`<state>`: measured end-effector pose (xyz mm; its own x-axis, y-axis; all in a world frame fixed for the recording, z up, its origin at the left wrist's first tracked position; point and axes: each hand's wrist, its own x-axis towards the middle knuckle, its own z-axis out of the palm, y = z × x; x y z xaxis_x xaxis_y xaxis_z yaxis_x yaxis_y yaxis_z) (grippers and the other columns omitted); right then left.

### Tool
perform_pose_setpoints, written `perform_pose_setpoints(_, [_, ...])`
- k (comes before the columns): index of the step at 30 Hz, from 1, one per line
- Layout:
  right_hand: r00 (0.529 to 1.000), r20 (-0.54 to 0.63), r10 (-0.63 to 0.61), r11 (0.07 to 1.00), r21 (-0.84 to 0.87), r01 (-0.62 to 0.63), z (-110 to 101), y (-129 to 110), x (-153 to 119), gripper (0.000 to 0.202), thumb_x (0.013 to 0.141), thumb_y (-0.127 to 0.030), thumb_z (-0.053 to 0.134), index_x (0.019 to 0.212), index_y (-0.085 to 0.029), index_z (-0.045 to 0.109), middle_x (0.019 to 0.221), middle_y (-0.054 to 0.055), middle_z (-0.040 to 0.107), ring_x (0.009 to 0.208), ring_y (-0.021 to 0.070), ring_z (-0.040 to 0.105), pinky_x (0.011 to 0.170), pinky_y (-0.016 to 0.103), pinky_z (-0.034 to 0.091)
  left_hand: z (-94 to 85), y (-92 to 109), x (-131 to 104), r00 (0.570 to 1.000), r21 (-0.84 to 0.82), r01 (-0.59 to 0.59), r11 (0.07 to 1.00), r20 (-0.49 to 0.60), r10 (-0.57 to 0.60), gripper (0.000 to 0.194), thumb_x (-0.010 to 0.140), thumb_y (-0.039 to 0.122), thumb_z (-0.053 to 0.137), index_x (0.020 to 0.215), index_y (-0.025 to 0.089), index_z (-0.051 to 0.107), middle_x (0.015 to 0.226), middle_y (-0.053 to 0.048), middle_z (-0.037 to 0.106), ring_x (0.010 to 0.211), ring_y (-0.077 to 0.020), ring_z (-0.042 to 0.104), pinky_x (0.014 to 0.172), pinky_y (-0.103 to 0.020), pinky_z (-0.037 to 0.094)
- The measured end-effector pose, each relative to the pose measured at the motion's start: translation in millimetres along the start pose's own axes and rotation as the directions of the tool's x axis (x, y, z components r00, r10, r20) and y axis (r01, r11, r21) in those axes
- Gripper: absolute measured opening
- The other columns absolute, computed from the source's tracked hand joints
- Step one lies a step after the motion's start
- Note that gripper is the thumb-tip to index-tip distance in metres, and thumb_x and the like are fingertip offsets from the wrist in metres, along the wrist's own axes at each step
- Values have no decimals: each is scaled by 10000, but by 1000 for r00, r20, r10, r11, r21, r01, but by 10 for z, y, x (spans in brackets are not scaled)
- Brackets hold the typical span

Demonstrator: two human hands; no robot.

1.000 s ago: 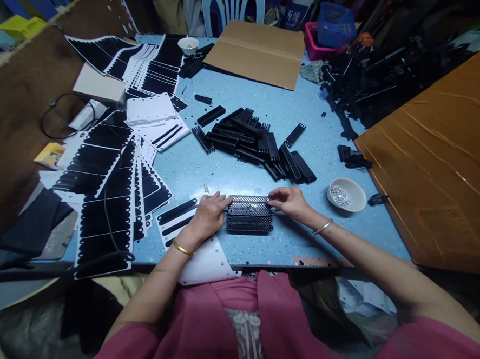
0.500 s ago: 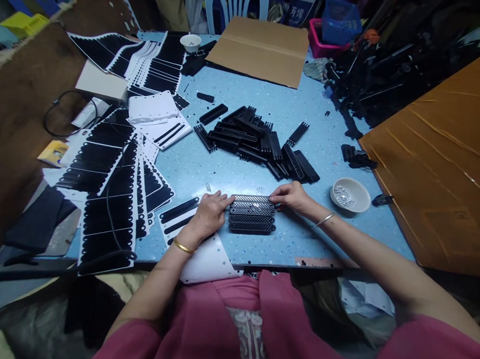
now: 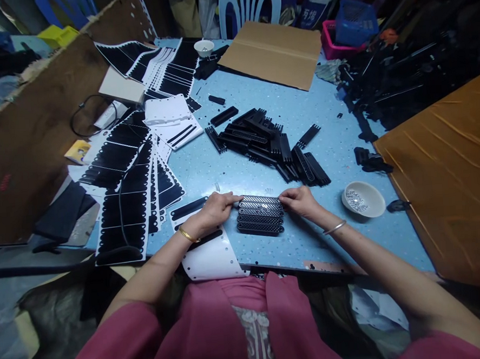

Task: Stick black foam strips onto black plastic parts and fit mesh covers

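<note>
A row of black textured strips (image 3: 260, 220) lies side by side on the table in front of me. A few tiny silver pieces (image 3: 264, 205) sit on the upper strips. My left hand (image 3: 215, 212) is at the row's left end, its index finger reaching onto the top strip's tip and its other fingers curled. At the opposite end, my right hand (image 3: 302, 201) has thumb and fingertips pinched together against the top strip. Whatever either hand grips is too small or hidden to make out. Under my left wrist lies a white sheet (image 3: 212, 257) with black adhesive-like strips.
A heap of black strips (image 3: 257, 138) lies beyond my hands. To the right stands a white bowl (image 3: 371, 198) of small shiny pieces; another bowl (image 3: 204, 48) is at the back. Black-and-white sheets (image 3: 124, 224) cover the left side. Cardboard (image 3: 273, 53) lies behind, and a brown-wrapped box (image 3: 460, 187) flanks the right.
The whole view has shifted, so everything appears a little farther right. Both hands stay at the ends of the row of strips, with hardly any change in their grip.
</note>
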<state>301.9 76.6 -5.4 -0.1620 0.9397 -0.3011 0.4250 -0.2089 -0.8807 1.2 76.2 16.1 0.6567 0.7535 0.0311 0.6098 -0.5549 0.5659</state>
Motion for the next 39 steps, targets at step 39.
perform_pose_setpoints(39, [952,-138,-274,919,-330,216,83,124,-37,222,764,-267,541,698,-157,723,645,57,716,591,167,618,582,265,475,53,-140,34,980,-328,105,939,-124,-153,428,801,51,477,1111,187,739,1096,-49,750,997,-179,719,914,-308,553])
